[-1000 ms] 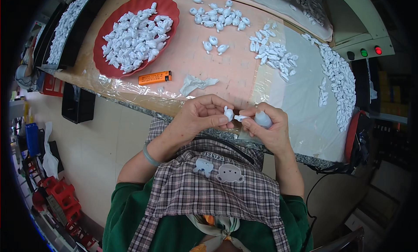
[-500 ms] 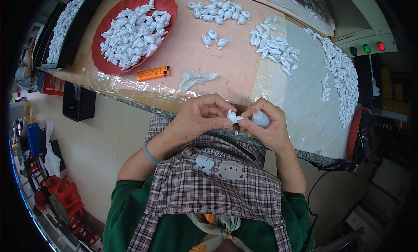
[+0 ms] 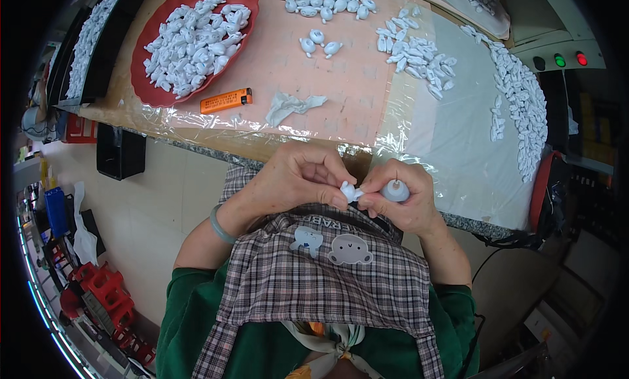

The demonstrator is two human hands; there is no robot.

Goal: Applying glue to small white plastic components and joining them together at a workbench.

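Surface (image 3: 177, 120), one: front edge slanting from upper left to lower right, speckled stone along the rim, plastic film on top. Both hands sit at this edge, in front of the apron (image 3: 321, 274). Between tissue (image 3: 295, 108) and the right-hand piles, a stretch of pink sheet (image 3: 357, 97) gives room; a pale sheet (image 3: 452, 156) extends to the right.

Figure (image 3: 350, 191), one: small, glossy white, rounded, with short nubs on top. Location: between the hands, above the apron's upper part. Left hand (image 3: 304, 176): thumb and fingers pinched on the figure. Right hand (image 3: 406, 205): thumb and forefinger closed at the figure's right end; a pale, rounded bottle (image 3: 396, 191) with a thin tip is gripped in the same hand.

Bowl (image 3: 139, 77), red, scalloped rim: heaped with white pieces. Tray (image 3: 108, 64), black, upper left: filled with small white pieces. Bin (image 3: 121, 150), black, below the edge: contents too dark to tell.

Lighter (image 3: 226, 100), orange: beside the bowl. Round white pieces (image 3: 327, 0): grouped at the far side.
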